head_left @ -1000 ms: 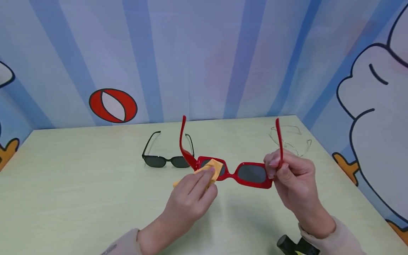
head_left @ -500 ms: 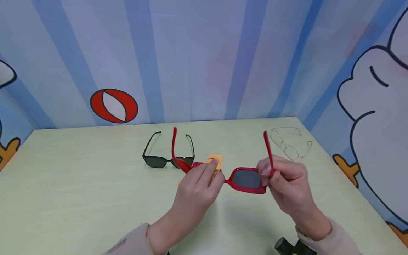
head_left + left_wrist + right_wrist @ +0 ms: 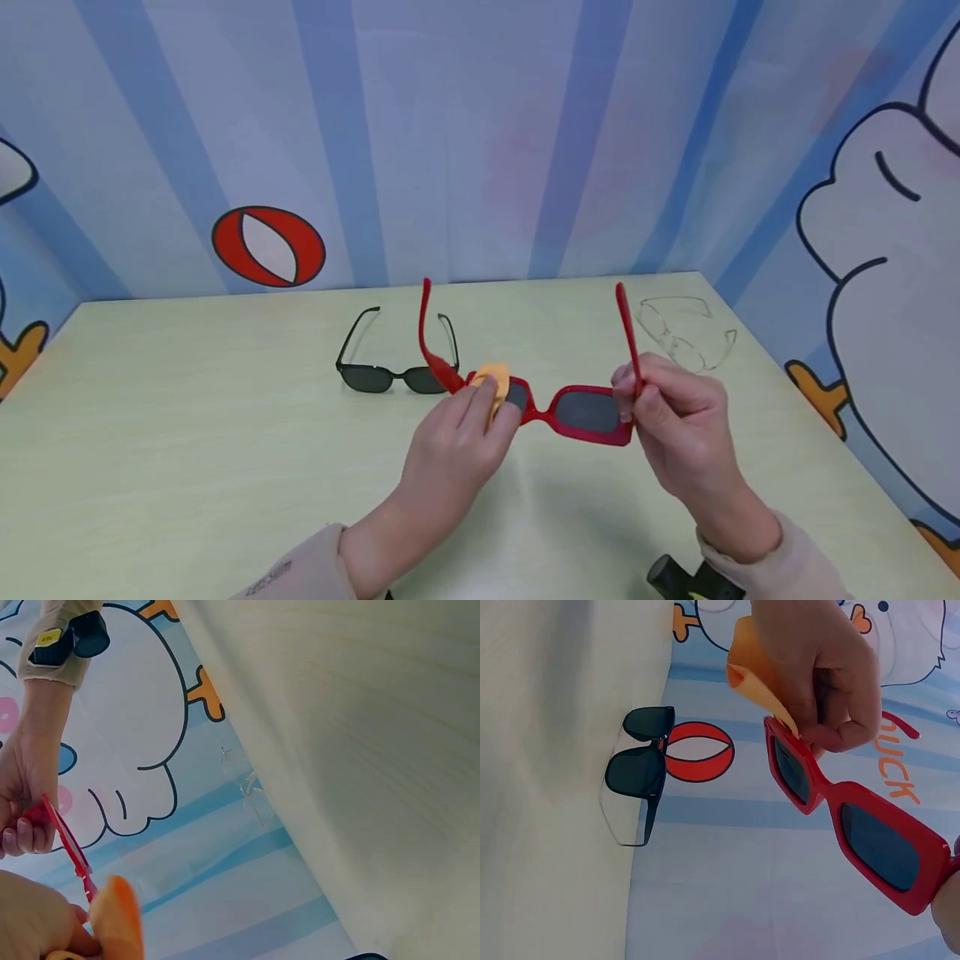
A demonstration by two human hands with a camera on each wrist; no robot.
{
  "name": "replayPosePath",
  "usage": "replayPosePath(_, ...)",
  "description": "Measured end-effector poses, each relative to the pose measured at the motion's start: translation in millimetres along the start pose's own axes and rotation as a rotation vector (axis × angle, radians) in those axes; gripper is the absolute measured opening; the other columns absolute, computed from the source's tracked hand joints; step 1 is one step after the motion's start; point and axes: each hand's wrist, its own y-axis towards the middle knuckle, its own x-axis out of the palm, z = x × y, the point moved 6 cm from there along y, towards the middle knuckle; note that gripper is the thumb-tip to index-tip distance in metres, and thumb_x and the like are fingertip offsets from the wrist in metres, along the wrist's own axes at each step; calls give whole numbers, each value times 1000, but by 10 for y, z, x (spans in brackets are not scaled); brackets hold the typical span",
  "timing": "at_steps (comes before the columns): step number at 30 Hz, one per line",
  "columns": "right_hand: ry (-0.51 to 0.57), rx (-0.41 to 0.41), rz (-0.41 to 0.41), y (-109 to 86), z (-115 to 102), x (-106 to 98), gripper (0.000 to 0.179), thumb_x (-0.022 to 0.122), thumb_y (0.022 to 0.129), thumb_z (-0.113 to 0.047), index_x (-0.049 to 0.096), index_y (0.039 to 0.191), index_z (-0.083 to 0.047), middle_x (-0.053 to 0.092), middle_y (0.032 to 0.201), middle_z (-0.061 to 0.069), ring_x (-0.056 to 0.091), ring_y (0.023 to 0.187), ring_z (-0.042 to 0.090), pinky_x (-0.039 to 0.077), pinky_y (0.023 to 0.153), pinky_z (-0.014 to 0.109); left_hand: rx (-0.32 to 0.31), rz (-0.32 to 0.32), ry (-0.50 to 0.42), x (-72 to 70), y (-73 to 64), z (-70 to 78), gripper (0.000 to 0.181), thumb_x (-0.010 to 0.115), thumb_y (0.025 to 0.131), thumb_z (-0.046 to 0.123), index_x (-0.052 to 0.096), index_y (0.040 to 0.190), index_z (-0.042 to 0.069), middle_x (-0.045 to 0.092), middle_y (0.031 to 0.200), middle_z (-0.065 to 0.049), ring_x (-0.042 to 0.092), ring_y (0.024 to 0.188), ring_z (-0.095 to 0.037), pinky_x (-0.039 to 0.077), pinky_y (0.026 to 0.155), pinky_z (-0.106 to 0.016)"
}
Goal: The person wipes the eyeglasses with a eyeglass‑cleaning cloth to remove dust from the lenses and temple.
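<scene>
The left hand (image 3: 457,454), at the middle of the head view, pinches a folded orange cloth (image 3: 493,385) over one lens of the red sunglasses (image 3: 537,415), which are held up above the worktop (image 3: 187,467) near the centre of the frame. The right hand (image 3: 678,425), right of centre, grips the other end of the frame near the hinge, thumb against fingers. The step looks like wiping that lens; done well, it calls for a steady right hand and light strokes from the left, so that the thin bridge takes little twist. Black sunglasses (image 3: 366,380) stand just behind, left of centre, and clear glasses (image 3: 701,367) lie at the right, so the raised work is best kept clear of both. In the left wrist view, the left hand and cloth fill the lower left corner, with the right hand on the frame above them; the red rim shows almost edge-on there, so how far the cloth reaches behind the lens is hard to judge. In the right wrist view, the cloth sits at upper centre, over the far corner of the frame, and much of that lens shows bare below it; good coverage would probably mean drawing the cloth inward to the bridge, keeping fabric between fingertips and lens.
</scene>
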Motion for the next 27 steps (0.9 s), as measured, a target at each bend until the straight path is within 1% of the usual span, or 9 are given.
replayPosePath(6,48,26,32,-10,9,-46,18,53,92,-2,65,103,6,57,87,10,46,74,20,43,61,25,-74,-30,-272,-52,-92,-106,26,81,68,2,63,85,6,68,103,-11,66,90,-22,54,81,-33)
replayPosePath(8,59,28,41,-10,9,-62,18,53,92,-1,65,103,7,57,87,10,47,76,19,44,62,25,-149,57,-432,-110,-126,-193,23,76,69,-8,63,83,4,69,102,-10,66,90,-22,53,81,-33)
replayPosePath(11,68,39,64,0,-4,-96,17,53,92,-2,64,102,6,56,85,11,49,76,19,43,62,27,-291,297,-681,-247,-172,-375,18,64,73,-17,60,76,0,69,98,-14,66,87,-25,55,76,-31)
replayPosePath(13,74,53,78,11,-14,-116,17,53,93,-3,64,101,6,55,84,11,49,77,19,43,63,28,-445,419,-827,-312,-203,-534,15,57,79,-17,57,75,-3,68,99,-15,65,88,-24,55,74,-28)
replayPosePath(15,77,65,83,24,-21,-124,17,52,93,-3,64,101,6,54,82,11,49,77,20,42,63,29,-641,466,-999,-287,-220,-717,11,52,86,-14,54,80,-5,66,100,-14,64,93,-25,55,76,-26)
replayPosePath(18,98,71,76,40,-19,-118,18,51,94,-3,64,102,6,55,82,10,49,77,20,43,67,30,-962,359,-1304,-73,-244,-928,7,50,92,-6,51,92,1,63,104,-7,59,101,-22,53,83,-27)
replayPosePath(21,133,84,68,43,-9,-106,19,50,95,-2,64,103,6,57,83,10,50,77,20,43,68,30,-1127,203,-1643,196,-256,-996,12,45,96,-1,48,100,11,61,104,-2,58,103,-19,51,86,-27)
replayPosePath(24,148,104,69,46,4,-98,19,49,95,-1,64,103,5,58,83,10,50,76,19,41,68,29,-1084,9,-1889,357,-280,-934,16,39,99,1,46,103,15,59,102,0,59,97,-14,52,81,-24)
replayPosePath(27,157,119,79,49,10,-98,19,48,95,-1,64,103,4,58,82,10,49,76,19,38,67,29,-913,-153,-1991,414,-295,-843,18,37,99,2,47,105,16,60,107,0,59,97,-13,53,76,-22)
